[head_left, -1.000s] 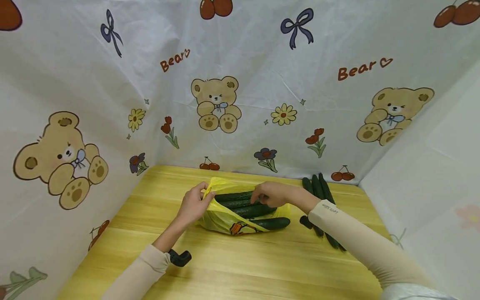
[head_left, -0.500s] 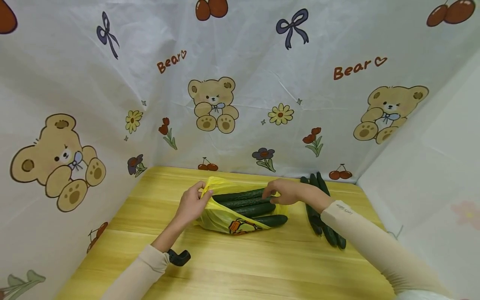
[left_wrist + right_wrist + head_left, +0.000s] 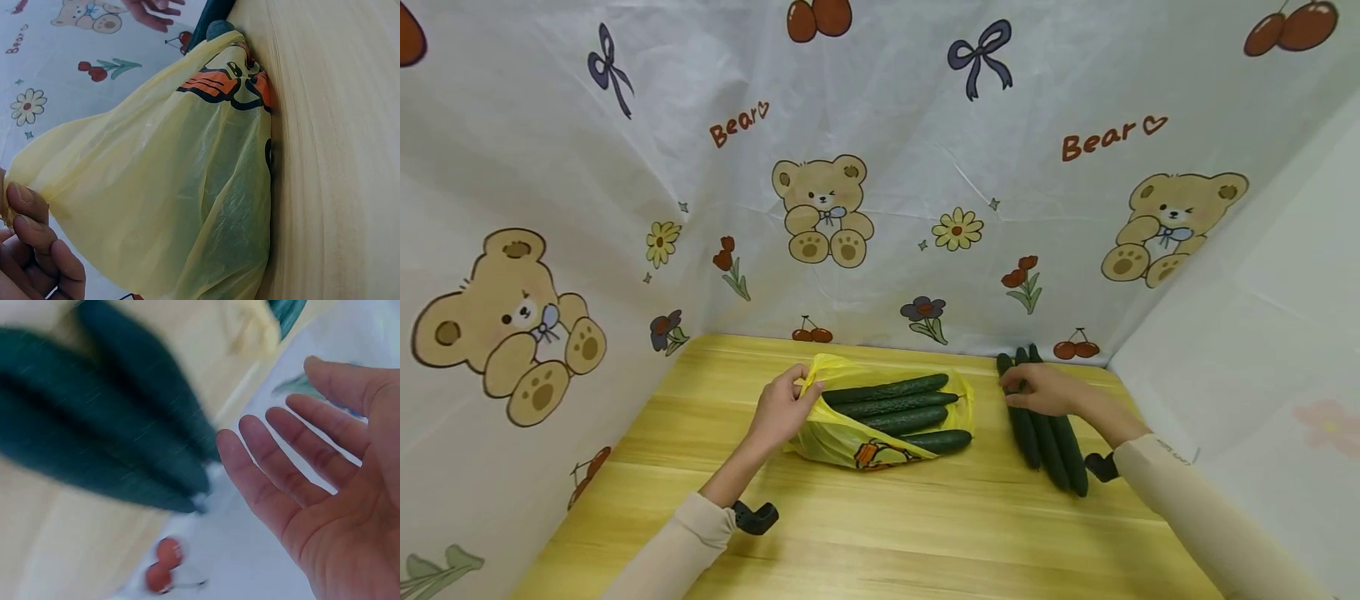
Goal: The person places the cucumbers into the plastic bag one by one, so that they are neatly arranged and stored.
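My left hand (image 3: pixel 782 408) pinches the rim of a yellow plastic bag (image 3: pixel 831 442) and holds its mouth up. Several dark green cucumbers (image 3: pixel 887 406) lie side by side in the bag, their ends pointing right. The left wrist view shows the fingers (image 3: pixel 34 234) gripping the stretched plastic (image 3: pixel 144 181). Over on the right, my right hand (image 3: pixel 1047 390) hovers above a group of 3 cucumbers (image 3: pixel 1045 442) on the table. In the right wrist view that hand (image 3: pixel 331 481) has its fingers spread and holds nothing, beside the blurred cucumbers (image 3: pixel 112 419).
The wood-grain table (image 3: pixel 880 533) ends at a white sheet (image 3: pixel 895 283) printed with bears and flowers, which closes off the back and sides. Black wrist-worn pieces (image 3: pixel 756 517) stick out beside both forearms.
My right hand has left the cucumbers in the bag and moved right, over the group of loose ones. The left hand keeps its pinch on the bag, nearly still.
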### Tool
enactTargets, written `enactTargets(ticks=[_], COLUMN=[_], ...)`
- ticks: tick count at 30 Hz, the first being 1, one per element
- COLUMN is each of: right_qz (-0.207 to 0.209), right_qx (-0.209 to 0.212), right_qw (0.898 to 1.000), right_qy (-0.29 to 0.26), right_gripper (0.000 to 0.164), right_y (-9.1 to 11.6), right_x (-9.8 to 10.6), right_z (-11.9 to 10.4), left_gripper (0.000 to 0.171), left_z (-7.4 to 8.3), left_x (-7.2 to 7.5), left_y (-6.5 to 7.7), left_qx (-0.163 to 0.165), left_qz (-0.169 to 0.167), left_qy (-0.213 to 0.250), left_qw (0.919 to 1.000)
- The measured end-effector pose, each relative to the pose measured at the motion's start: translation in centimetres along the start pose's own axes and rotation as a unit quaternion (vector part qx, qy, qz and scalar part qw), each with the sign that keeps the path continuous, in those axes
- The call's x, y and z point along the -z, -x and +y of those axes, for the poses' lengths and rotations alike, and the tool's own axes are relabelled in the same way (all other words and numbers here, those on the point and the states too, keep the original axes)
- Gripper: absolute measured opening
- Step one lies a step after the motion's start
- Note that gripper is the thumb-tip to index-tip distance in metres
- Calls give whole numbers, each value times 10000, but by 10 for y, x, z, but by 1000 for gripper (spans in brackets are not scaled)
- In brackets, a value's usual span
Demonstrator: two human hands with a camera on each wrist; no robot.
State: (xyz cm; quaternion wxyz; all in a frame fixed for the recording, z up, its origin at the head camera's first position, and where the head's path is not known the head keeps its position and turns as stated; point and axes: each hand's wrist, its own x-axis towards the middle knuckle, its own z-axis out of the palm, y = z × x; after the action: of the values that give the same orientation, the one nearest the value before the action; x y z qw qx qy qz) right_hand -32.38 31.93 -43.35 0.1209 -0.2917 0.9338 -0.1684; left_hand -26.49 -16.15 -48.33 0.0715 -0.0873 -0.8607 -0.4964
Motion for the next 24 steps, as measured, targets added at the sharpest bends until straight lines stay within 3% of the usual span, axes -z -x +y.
enactTargets(ticks=[5,11,20,24], right_qz=[483,800,676,652], right_qx=[-577,-1264,-2026,-2072], right_qw=[9968,9838,9572,9552], right_qy=[-262,-986,-1954,-2010], right_gripper=[41,50,65,66], right_y=[31,56,66,62], right_x=[-6,-21,-41,-49], right_z=[37,68,90,91], left_gripper=[18,17,16,16], left_z=[-1,1,1,1], left_x=[0,-1,-2,-1], left_y=[0,0,2,3], left_qx=[-33,9,-38,-9], left_qz=[49,29,96,91], left_qy=[43,23,7,-16], left_qw=[10000,10000,9999,10000])
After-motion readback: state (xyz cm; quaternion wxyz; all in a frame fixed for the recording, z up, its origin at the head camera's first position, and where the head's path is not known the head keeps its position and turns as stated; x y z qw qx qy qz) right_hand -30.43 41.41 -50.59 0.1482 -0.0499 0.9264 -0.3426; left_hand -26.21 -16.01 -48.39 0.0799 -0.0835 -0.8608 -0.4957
